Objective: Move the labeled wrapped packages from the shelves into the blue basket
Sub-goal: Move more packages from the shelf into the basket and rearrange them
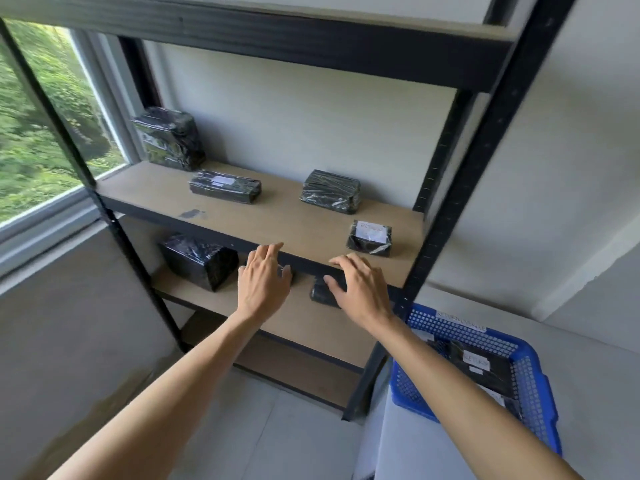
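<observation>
Both hands empty, fingers spread, at middle shelf (263,216) front edge. Left hand (263,282), right hand (360,289). Labeled pkg (370,238) just above right hand: grab w/ right, drop in blue basket (533,362).

Daylight is coming through a window (38,133) at the left; a black-framed shelving unit (460,216) is standing against pale walls (311,126) on a grey floor (284,431).
</observation>
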The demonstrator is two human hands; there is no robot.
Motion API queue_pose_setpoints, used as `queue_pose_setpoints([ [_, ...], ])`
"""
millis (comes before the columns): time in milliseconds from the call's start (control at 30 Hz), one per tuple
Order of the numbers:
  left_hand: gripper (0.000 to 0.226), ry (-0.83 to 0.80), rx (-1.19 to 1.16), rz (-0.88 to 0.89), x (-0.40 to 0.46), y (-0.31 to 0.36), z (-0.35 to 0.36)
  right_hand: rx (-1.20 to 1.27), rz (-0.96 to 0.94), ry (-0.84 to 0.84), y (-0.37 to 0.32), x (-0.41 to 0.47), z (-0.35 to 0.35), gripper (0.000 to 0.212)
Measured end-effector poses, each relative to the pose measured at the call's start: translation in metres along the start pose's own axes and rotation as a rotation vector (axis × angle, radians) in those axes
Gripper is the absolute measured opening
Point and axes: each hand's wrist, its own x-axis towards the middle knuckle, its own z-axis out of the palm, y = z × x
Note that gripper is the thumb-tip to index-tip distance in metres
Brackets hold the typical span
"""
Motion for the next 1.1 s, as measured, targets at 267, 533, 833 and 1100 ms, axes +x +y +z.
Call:
queue_pose_setpoints([
  [267, 0.053, 0.036, 0.028, -0.005, 0.096, -0.098, -0.061, -0.007, -0.039, 0.006, -0.078, 0.104, 0.063, 0.029],
  [533, 0.054, -0.021, 0.022, 0.021, 0.166, -0.170, -0.078, 0.020, 0.020, 0.003, -0.144, 0.190, 0.125, 0.032],
  [833, 0.052, -0.043, 0.034, -0.036, 0.230, -0.217, -0.065, 0.007, 0.017, -0.068, -0.155, 0.264, 0.174, 0.044],
  [1100, 0.058, -0.062, 0.042, -0.090, 0.290, -0.241, -0.047, -0.034, 0.111, -0.250, -0.131, 0.331, 0.206, 0.096],
])
